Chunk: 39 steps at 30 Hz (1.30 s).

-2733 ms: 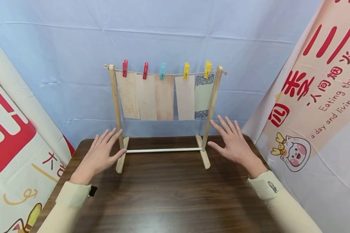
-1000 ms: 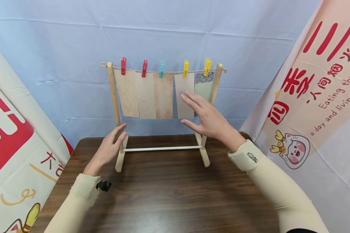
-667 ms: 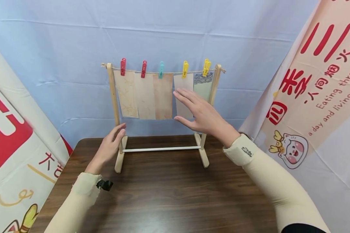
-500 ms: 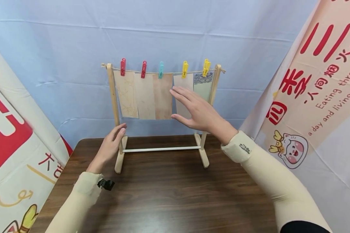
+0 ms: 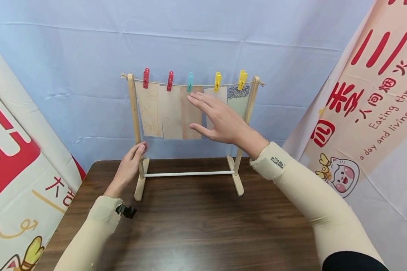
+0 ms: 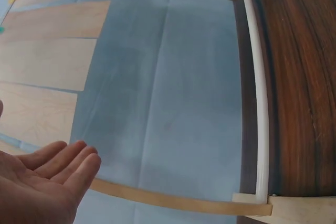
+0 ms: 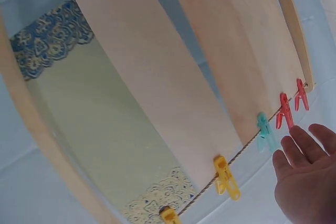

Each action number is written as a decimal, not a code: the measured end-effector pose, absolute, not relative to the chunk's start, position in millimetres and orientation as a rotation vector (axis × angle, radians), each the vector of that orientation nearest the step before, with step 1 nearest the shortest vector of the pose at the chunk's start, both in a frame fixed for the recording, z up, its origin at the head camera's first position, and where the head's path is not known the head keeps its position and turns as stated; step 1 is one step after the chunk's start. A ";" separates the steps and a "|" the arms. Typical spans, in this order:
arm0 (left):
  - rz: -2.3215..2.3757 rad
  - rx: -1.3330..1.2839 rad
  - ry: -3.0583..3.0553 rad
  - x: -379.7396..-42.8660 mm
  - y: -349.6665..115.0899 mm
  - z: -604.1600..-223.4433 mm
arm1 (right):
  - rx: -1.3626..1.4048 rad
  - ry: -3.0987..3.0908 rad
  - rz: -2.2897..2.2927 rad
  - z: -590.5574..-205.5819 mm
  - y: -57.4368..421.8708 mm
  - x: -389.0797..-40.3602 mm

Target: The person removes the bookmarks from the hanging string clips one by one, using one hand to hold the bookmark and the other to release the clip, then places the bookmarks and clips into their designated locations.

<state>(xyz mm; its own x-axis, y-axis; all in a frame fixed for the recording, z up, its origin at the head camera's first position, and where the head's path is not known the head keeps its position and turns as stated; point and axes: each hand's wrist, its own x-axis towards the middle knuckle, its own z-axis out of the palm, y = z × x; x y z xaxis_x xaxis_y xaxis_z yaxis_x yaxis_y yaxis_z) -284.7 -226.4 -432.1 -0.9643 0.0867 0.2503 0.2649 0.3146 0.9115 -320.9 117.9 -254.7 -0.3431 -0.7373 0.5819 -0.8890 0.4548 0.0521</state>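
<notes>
Your wooden rack (image 5: 190,174) stands near the surface's (image 5: 207,229) far edge, its feet (image 5: 236,185) likely steadying it; clips (image 5: 170,81) pin paper strips (image 5: 170,113) to its cord (image 7: 245,147). Your right hand (image 5: 222,118) is straight-fingered before them; your left hand (image 5: 128,167), relaxed, nears a post (image 5: 134,113).

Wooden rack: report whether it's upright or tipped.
Upright: in the head view, the wooden rack stands with both feet on the table.

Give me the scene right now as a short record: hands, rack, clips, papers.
Left hand: at the left post; contact unclear
Right hand: fingers extended in front of the papers, holding nothing
Rack: upright on the table
Clips, left to right: two red, one teal, two yellow
Papers: five, hanging side by side
</notes>
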 end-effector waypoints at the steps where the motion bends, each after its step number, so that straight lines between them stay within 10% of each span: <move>1: -1.743 -0.324 -2.406 -285.4 -226.0 -432.0 | 1.353 -2.174 0.374 -253.2 116.2 -321.7; 39: -2.119 -0.237 -2.290 -299.1 -221.5 -421.5 | 1.360 -2.234 0.248 -200.1 48.1 -339.8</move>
